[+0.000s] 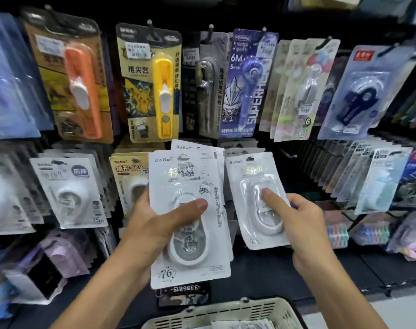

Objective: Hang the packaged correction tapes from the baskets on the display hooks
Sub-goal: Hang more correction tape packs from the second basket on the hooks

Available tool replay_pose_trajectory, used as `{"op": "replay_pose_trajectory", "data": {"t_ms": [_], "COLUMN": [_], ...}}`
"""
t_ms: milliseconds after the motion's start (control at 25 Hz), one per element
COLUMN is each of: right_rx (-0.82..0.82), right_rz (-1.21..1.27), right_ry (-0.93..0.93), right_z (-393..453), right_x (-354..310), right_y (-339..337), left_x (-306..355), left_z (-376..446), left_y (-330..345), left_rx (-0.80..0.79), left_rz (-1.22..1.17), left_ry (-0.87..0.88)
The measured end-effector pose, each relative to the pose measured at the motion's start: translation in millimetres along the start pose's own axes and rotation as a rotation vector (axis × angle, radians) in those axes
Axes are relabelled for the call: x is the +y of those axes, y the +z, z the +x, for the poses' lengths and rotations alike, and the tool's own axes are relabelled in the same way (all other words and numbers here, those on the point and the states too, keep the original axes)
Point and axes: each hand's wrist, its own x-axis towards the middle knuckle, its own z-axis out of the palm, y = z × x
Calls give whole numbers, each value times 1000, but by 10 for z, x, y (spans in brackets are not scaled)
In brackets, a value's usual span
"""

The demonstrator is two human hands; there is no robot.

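The display wall (285, 143) fills my view, its hooks crowded with carded stationery, so I stand close to find the right row. Below, the basket (226, 312) sits at my waist — more packs within easy reach. My left hand (152, 229) grips a fanned stack of correction tapes (190, 210), thumb clamped across the front so they don't slide. My right hand (304, 219) pinches a single pack (256, 200), thumb on its blister, hang-hole up — probably bound for a hook just behind it.
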Motion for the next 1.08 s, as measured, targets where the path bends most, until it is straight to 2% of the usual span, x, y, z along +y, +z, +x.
{"op": "replay_pose_trajectory", "data": {"t_ms": [120, 160, 240, 280, 320, 360, 440, 480, 680, 800, 920, 1080], "right_rx": [135, 147, 243, 299, 286, 153, -247, -336, -232, -28, 133, 132], "right_rz": [-76, -173, -689, -841, -836, -693, -362, -300, -27, 218, 59, -261], "right_ry": [-4, -31, -158, -272, -372, -391, -190, -112, -104, 35, 27, -155], "right_z": [63, 75, 40, -30, -119, -224, -450, -499, -512, -403, -236, -201], "right_x": [-14, -21, -8, -2, -2, 9, 9, 37, 62, 139, 172, 204], "right_y": [44, 57, 60, 44, 35, 44, 145, 171, 170, 147, -3, -198], "left_x": [-34, -51, -100, -128, -152, -170, -191, -200, -187, -165, -127, -31], "left_z": [23, 30, 35, 33, 41, 59, 78, 89, 67, 21, 5, 42], "left_y": [106, 137, 190, 218, 242, 264, 308, 324, 295, 298, 259, 119], "left_rx": [-17, -12, 20, 45, 68, 85, 107, 101, 3, 4, 147, 266], "left_rz": [-24, -34, -73, -81, -82, -86, -82, -76, -140, -142, -119, -72], "left_ry": [12, 12, -1, -10, -21, -30, -40, -52, -212, -175, -66, 20]}}
